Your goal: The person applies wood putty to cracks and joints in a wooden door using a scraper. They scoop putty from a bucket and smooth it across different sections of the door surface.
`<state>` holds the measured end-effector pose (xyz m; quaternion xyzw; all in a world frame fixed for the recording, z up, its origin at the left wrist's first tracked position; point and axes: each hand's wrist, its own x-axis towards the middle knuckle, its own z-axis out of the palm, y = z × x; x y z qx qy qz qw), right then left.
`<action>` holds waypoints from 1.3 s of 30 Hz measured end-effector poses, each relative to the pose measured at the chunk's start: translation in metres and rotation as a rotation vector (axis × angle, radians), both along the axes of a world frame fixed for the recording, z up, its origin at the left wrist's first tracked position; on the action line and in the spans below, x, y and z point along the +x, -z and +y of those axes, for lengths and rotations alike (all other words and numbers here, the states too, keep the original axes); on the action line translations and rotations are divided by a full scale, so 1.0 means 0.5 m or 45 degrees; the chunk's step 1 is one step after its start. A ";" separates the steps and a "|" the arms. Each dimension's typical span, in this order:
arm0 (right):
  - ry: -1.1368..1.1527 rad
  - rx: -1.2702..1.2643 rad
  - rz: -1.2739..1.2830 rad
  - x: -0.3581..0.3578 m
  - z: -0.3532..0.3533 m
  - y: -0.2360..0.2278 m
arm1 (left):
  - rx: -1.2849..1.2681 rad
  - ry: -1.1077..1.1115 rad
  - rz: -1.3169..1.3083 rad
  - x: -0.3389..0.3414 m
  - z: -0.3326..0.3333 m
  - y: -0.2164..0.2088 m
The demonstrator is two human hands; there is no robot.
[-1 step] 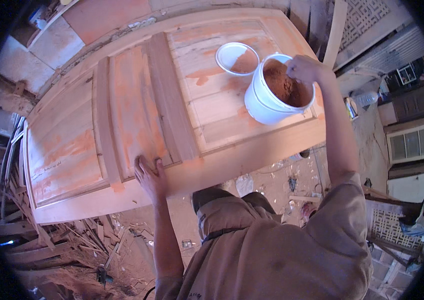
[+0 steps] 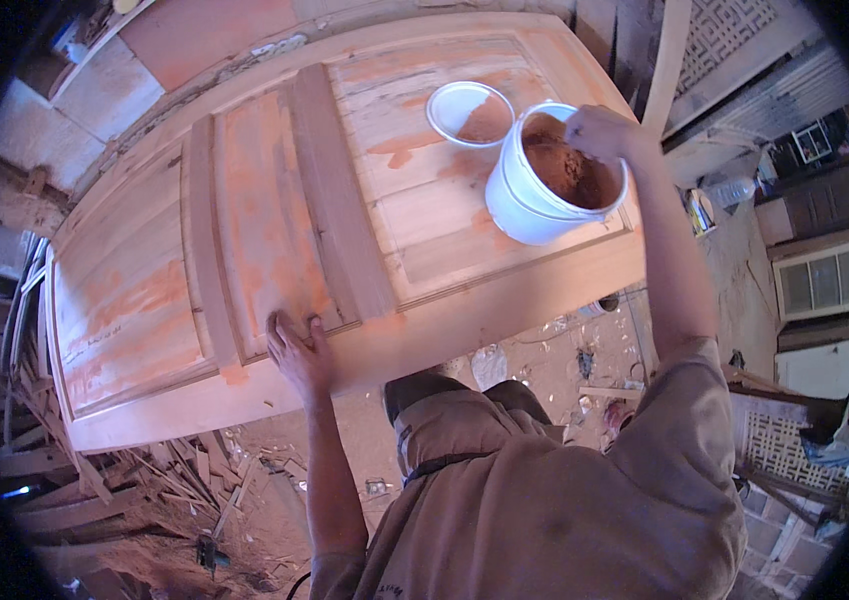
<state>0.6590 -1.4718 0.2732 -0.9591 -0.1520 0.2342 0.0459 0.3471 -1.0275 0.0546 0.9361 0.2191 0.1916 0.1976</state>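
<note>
Two hands are in view. The left hand (image 2: 299, 352) lies on the near edge of one wooden panel (image 2: 484, 325), fingers parted and thumb held away from them, with nothing in its grasp. The right hand (image 2: 599, 132) is bent over the mouth of one white bucket (image 2: 519, 208), fingers curled downward; whether they pinch anything cannot be told. The bucket stands upright on the panel, directly under the right hand, and contains one mass of reddish-brown material (image 2: 556, 165). One round white lid (image 2: 450, 108), partly smeared brown, lies just left of the bucket, beyond the left hand. Two raised boards cross the panel ahead of the left hand, a narrower board (image 2: 208, 240) and a wider board (image 2: 339, 195), dividing it into three orange-smeared sections. Well left of and below the left hand lie wood offcuts (image 2: 189, 475), too many to count. Right of the right arm are one clear bottle (image 2: 734, 190) and one paned frame (image 2: 829, 287).
</note>
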 end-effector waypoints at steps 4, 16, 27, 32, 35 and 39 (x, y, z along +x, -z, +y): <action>-0.009 -0.116 -0.117 -0.025 0.072 0.014 | 0.044 -0.013 -0.036 -0.010 0.013 0.024; 0.480 0.648 0.017 -0.182 -0.080 -0.039 | 0.060 0.006 -0.011 -0.009 0.015 0.025; 0.304 0.686 -0.985 -0.254 -0.045 0.052 | 0.124 0.016 -0.037 -0.012 0.020 0.036; 0.284 0.685 -1.170 -0.279 -0.005 0.047 | 0.088 0.022 -0.035 -0.017 0.019 0.029; 0.388 0.790 -1.122 -0.280 -0.012 0.055 | 0.075 0.032 -0.055 -0.015 0.017 0.027; 0.823 1.320 -0.610 -0.301 -0.002 0.049 | 0.105 0.028 -0.044 -0.017 0.020 0.029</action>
